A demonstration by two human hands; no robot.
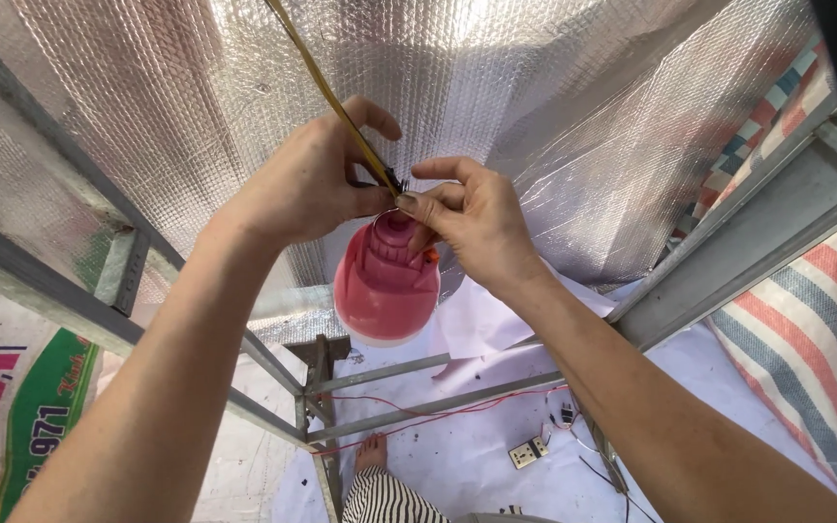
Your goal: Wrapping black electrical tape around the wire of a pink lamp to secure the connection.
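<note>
One pink lamp (386,281), two hands pinching its wire loop (387,215).

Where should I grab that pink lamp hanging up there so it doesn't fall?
Probably best around the ribbed neck at the top of the pink lamp, coming in from the right side, where the right hand already pinches it. The neck is narrow and fingers fit around it; the body below is wide, smooth and dangles from the yellow strap that the left hand holds.

White floor sheet (457,455), red wire (418,415), socket (529,451), bare foot (372,451) w/ striped trouser leg (389,499)
</note>
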